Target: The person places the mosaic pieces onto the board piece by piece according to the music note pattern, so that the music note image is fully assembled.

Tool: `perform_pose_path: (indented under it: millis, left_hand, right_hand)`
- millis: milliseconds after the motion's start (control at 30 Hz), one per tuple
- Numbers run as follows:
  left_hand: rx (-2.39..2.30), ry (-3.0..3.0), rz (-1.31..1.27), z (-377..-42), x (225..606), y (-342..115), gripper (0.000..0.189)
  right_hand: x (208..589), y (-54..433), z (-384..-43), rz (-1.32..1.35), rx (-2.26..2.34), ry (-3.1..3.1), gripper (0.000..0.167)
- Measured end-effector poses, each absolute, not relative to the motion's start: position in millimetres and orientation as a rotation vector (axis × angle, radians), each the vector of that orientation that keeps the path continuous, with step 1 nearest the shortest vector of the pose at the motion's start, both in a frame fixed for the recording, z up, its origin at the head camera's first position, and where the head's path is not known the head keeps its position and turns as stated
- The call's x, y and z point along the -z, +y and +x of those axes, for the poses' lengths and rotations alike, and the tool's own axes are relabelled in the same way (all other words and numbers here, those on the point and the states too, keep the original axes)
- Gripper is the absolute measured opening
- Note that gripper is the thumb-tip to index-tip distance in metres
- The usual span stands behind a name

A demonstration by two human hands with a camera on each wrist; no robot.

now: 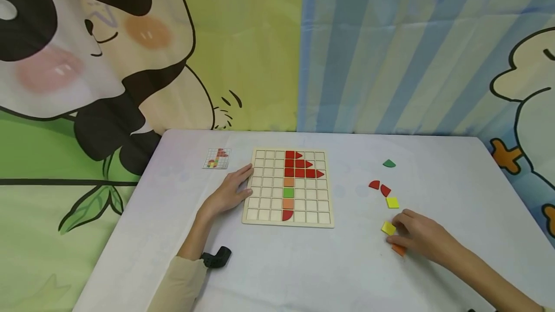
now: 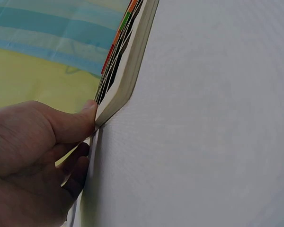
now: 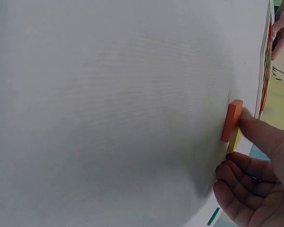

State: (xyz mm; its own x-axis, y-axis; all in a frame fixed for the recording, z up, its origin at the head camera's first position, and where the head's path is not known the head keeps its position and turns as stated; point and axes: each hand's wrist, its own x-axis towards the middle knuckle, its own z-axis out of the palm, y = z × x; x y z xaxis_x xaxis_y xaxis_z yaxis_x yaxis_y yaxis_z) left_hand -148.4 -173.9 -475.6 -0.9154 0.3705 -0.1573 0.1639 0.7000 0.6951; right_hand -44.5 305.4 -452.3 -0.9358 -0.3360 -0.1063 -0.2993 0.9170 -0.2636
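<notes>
A square wooden grid board (image 1: 267, 183) lies on the table, with red squares and triangles, orange and green squares and a red quarter-circle in its cells. My left hand (image 1: 228, 190) rests at the board's left edge, fingers fairly straight; the left wrist view shows its thumb (image 2: 75, 124) against the rim. Off to the right, my right hand (image 1: 422, 236) pinches a yellow square tile (image 1: 388, 228) between thumb and fingertips. Right by that thumb lies an orange tile (image 1: 399, 250), seen standing out beside the yellow one in the right wrist view.
A small pattern card (image 1: 217, 158) lies left of the board. Beyond the right hand are another yellow square (image 1: 392, 202), two red quarter-circles (image 1: 385, 190) and a green quarter-circle (image 1: 389, 163). Printed curtains (image 1: 247, 61) hang behind the white table (image 1: 347, 273).
</notes>
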Motion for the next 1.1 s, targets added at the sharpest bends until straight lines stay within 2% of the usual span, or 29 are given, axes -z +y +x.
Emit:
perform_pose_path:
  millis: [333, 600, 933, 1100]
  left_hand:
    - [-1.026, 2.632, 0.415, -149, 474, -175, 0.065]
    - [-1.03, 2.627, 0.42, -148, 477, -173, 0.065]
    - [-1.019, 2.637, 0.411, -148, 479, -172, 0.065]
    - [-1.015, 2.636, 0.4, -147, 477, -174, 0.065]
  right_hand:
    - [440, 286, -54, -0.649, 0.58, 2.833, 0.028]
    - [425, 220, -70, -0.996, 0.695, 2.737, 0.027]
    - [431, 139, -94, -1.356, 0.717, 2.64, 0.023]
    - [436, 112, -105, -1.44, 0.7, 2.646, 0.021]
